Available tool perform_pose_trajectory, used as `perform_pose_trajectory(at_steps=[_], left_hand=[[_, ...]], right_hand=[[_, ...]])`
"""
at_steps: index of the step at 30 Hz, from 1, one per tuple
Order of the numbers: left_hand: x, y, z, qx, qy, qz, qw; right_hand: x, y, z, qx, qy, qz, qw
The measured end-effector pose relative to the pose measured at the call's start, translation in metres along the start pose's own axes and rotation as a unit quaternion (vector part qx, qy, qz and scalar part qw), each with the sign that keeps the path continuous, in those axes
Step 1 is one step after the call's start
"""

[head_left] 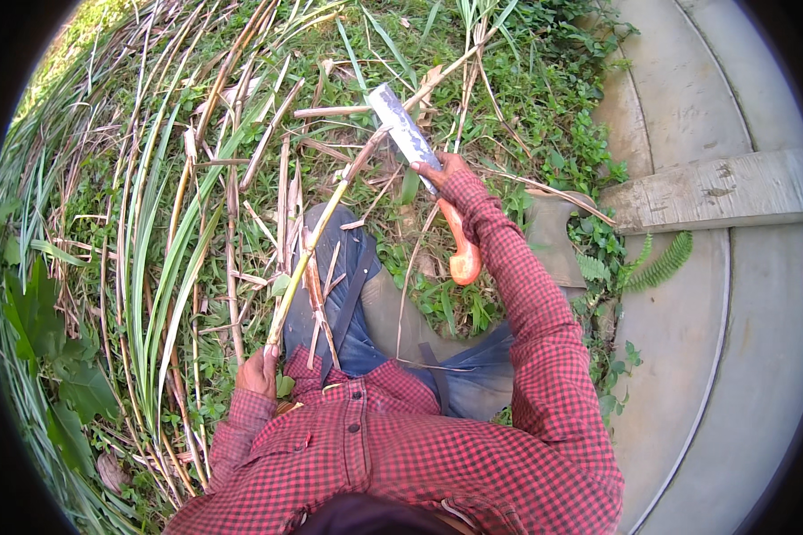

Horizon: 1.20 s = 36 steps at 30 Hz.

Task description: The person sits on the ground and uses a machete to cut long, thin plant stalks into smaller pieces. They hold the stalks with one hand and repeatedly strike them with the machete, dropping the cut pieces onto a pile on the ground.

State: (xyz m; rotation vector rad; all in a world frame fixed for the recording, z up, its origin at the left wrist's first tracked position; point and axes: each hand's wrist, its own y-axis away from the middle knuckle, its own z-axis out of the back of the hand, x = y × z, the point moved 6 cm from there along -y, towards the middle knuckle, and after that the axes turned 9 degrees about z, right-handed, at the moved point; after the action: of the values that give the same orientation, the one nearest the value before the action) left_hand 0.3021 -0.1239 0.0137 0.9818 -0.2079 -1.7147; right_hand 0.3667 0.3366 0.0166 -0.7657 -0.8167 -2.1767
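L hand [257,373] at near left, closed round the near end of a yellowish stalk [294,278]; stalk slants up to far right, yellow nr the hand, browner further on, passing under the blade; R hand [441,171], further off & right of centre, gripping a flat, worn grey-white blade [396,120] at its near end, just beyond an orange handle [464,259]; handle curves back twd the person, next to the sleeve; exact finger placement of both hands partly hidden, can't tell more. Peeled brown husk [318,303] hangs beside the stalk, over the blue trousers [348,254]; long green leaves [165,276] & dry stems lie left on the grass [491,116]; pale slabs [678,312] at right, w/ a thick plank [714,192] across them; checked red-&-black shirt [419,446] nearest.
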Motion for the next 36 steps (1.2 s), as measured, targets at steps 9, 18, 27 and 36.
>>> perform_pose_trajectory(at_steps=[9, 18, 27, 36], left_hand=[[-0.001, 0.003, 0.001, -0.017, -0.024, -0.007, 1.0], [-0.008, -0.001, 0.0, 0.013, -0.018, 0.002, 1.0], [0.008, 0.003, -0.006, 0.006, -0.043, -0.002, 0.999], [0.0, -0.01, -0.011, 0.005, -0.045, 0.013, 0.999]], right_hand=[[-0.002, 0.013, -0.018, 0.03, -0.069, -0.007, 0.997], [-0.002, 0.026, -0.046, 0.062, -0.052, 0.031, 0.996], [0.005, 0.014, -0.06, 0.079, -0.016, 0.017, 0.997], [0.016, 0.023, -0.056, 0.083, -0.041, -0.029, 0.995]])
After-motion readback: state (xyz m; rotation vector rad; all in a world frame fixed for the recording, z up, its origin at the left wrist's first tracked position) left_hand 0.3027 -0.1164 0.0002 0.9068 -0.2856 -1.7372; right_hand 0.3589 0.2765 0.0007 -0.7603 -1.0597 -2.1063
